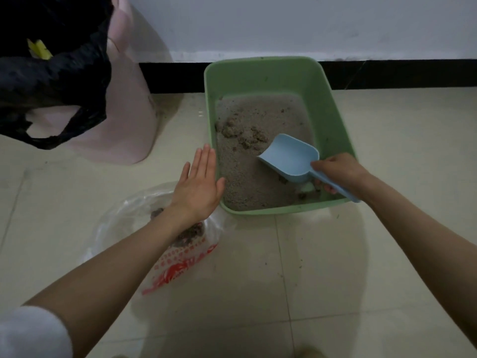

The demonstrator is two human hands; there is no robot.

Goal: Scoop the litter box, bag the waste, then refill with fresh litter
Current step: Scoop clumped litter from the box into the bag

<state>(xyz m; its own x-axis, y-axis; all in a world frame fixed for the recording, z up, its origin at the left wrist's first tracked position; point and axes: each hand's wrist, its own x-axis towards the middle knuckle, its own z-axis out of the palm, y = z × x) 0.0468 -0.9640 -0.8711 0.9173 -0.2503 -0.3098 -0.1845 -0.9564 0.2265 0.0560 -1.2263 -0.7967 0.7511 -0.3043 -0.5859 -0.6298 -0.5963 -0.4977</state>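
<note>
Litter box [333, 120]: green tub on the tiled floor [387, 254], far edge just short of the black baseboard [400, 73] & white wall [284, 21]. Near rim faces us.
Litter [240, 171]: grey, fills the bottom; we see darker clumps [242, 133] toward the far-left part, a few small bits by the near-right corner.
Scoop [291, 158]: pale blue, inside the box at its right half, mouth aimed left toward the clumps; lower lip looks at or on the litter, can't tell which. Handle crosses over the near-right rim.
Right hand [338, 174]: fingers wrapped round the scoop handle, firm grip, over the box's near-right corner.
Left hand [198, 184]: flat, fingers straight & together, holding nothing; sits just outside the box's left wall, thumb next to the rim. Contact w/ the rim: we can't tell.
Waste bag [180, 264]: clear plastic w/ red print, on the floor near the box's near-left corner, partly under our left wrist; dark clumps inside.
Bin [124, 120]: pink, far left, w/ a black bag [59, 73] draped over its top.
Open room: bare tiles right of the box & in front of it; a strip of floor between bin & box.
Sleeve [31, 332]: white, bottom-left corner.
</note>
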